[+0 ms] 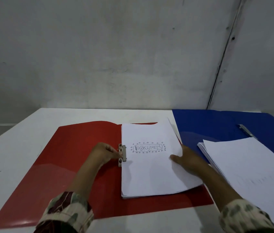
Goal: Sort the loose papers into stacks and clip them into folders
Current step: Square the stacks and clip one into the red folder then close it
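Observation:
An open red folder lies flat on the white table. A stack of white papers rests on its right half; the top sheet bears the hand-drawn word "DOKUMEN". My left hand pinches the metal clip at the stack's left edge. My right hand lies flat on the stack's right edge, fingers spread. To the right an open blue folder holds a second stack of white papers, with its own metal clip bare at the spine.
The white table stands against a grey wall. Its left edge falls away at the far left. A dark seam runs down the wall at the right.

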